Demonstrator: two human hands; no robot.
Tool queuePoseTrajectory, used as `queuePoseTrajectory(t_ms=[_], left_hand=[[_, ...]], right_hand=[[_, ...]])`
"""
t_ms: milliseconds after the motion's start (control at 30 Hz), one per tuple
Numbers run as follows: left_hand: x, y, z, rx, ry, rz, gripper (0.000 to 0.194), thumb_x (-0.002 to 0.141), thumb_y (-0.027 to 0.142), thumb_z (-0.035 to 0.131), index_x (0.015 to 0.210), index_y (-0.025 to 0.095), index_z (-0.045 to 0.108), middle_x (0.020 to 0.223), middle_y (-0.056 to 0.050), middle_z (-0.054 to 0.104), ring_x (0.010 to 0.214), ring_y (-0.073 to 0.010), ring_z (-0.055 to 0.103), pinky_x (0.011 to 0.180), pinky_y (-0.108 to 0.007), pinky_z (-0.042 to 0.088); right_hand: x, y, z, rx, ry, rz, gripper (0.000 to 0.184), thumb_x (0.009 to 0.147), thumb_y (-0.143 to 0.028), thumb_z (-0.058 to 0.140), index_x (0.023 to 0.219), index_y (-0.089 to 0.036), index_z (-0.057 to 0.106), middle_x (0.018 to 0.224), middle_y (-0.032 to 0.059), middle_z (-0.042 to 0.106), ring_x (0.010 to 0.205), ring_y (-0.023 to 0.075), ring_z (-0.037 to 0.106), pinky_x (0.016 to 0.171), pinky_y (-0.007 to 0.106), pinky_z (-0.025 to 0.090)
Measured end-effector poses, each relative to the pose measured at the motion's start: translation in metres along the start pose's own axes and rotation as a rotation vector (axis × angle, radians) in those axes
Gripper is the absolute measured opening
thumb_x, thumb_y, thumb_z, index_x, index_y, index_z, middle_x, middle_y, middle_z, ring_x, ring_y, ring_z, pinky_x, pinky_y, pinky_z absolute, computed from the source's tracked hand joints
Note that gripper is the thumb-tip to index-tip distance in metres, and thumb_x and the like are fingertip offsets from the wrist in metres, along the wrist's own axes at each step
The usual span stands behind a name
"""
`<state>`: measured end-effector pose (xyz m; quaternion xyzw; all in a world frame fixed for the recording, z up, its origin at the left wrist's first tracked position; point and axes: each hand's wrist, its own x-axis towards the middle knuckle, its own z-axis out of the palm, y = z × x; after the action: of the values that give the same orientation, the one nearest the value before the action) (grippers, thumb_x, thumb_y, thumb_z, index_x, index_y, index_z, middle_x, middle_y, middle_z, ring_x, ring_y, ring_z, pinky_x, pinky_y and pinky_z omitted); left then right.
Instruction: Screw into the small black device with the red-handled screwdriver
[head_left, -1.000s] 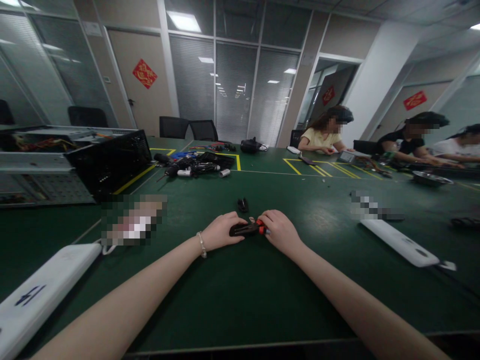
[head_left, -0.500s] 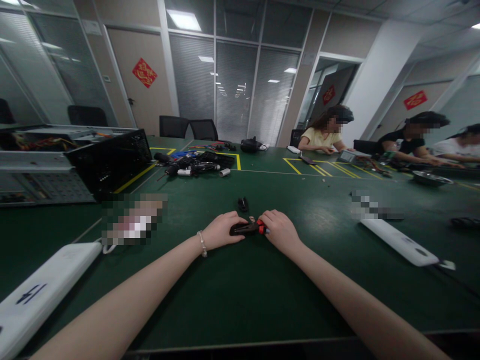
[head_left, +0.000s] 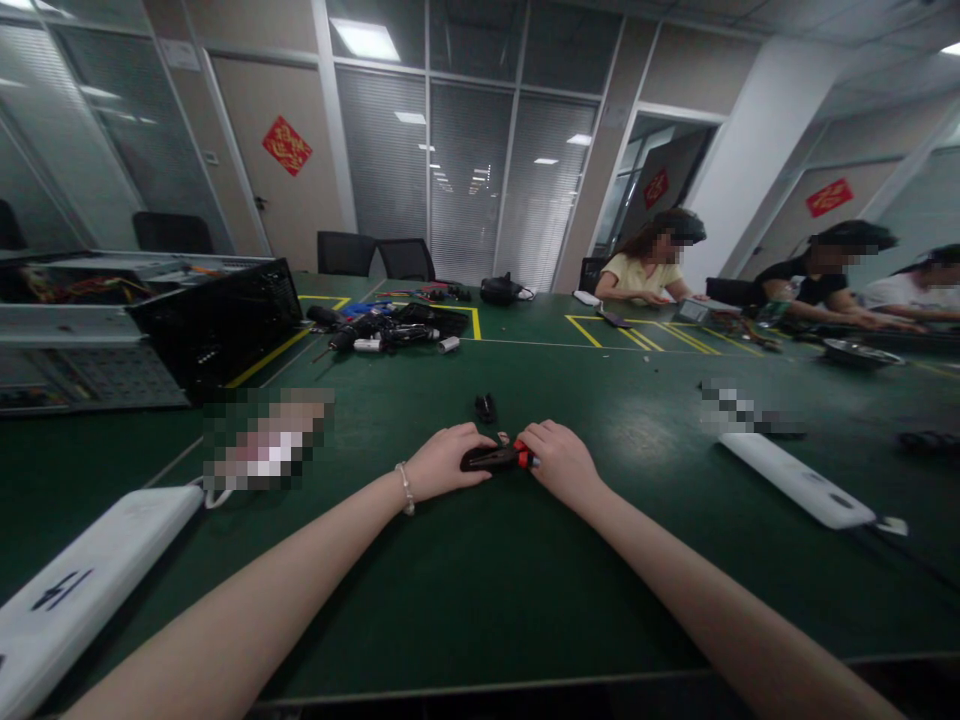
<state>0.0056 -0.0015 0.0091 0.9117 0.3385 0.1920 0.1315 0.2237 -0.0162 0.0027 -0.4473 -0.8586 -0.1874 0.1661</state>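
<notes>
My left hand [head_left: 450, 462], with a beaded bracelet at the wrist, has its thumb and fingers around the left end of a dark, elongated plastic-looking piece [head_left: 491, 458]. My right hand [head_left: 559, 455] has its fingers curled over a small red part with a pale tip [head_left: 527, 459] at the right end of that piece. Whether the red part is joined to the dark piece, I cannot tell. A tiny pale scrap [head_left: 503, 438] shows between the hands. Just beyond them, a small black object [head_left: 485, 408] lies on the green table [head_left: 480, 590].
An opened computer case [head_left: 225, 330] stands at the left. Farther back lie a drill [head_left: 352, 335] and a pile of black parts. White power strips [head_left: 97, 590] lie at left and right [head_left: 795, 480]. Several people sit at the right, near a metal bowl [head_left: 861, 354].
Both hands keep almost the same place and hold. The red part and its tip appear at a slightly different angle. The view has shifted very slightly.
</notes>
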Motion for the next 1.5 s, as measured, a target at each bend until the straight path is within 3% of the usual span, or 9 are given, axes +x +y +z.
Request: queuePoseTrajectory(t_ms=[233,500,933,1500], left_hand=[[-0.001,-0.0021,-0.0007,-0.054,-0.022,-0.007,0.044,0.073,0.035,0.063,0.113,0.023,0.05,0.095,-0.003,0.05,0.083,-0.0188,0.051,0.073,-0.031,0.042],[-0.0032,-0.0042,-0.0007,-0.2,-0.032,0.024,0.046,0.075,0.021,0.058,0.119,0.025,0.046,0.101,-0.003,0.046,0.088,-0.0166,0.05,0.082,-0.031,0.042],[-0.0029,-0.0017,-0.0011,-0.194,-0.011,-0.016,0.039,0.072,0.024,0.061,0.109,0.022,0.051,0.096,-0.003,0.048,0.082,-0.017,0.051,0.074,-0.03,0.044],[-0.0022,-0.0009,-0.003,-0.196,-0.035,-0.025,0.04,0.073,0.024,0.06,0.112,0.021,0.051,0.093,-0.002,0.047,0.079,-0.016,0.05,0.072,-0.029,0.043]], right_hand=[[-0.0004,-0.0004,-0.0011,0.002,-0.018,0.025,0.017,0.068,-0.008,0.053,0.082,-0.016,0.059,0.082,0.0043,0.06,0.074,0.0165,0.049,0.068,0.027,0.038],[-0.001,0.0002,-0.0004,-0.037,-0.015,0.021,0.016,0.07,-0.01,0.052,0.083,-0.016,0.058,0.082,0.005,0.06,0.074,0.0168,0.049,0.067,0.028,0.037],[-0.0032,-0.0001,-0.0029,-0.044,-0.024,0.032,0.017,0.068,-0.011,0.054,0.084,-0.016,0.059,0.082,0.0048,0.06,0.075,0.0167,0.049,0.067,0.027,0.036],[-0.0027,-0.0019,-0.0072,-0.032,-0.024,0.034,0.017,0.069,-0.009,0.052,0.084,-0.016,0.059,0.083,0.0052,0.06,0.074,0.0163,0.05,0.067,0.027,0.037]])
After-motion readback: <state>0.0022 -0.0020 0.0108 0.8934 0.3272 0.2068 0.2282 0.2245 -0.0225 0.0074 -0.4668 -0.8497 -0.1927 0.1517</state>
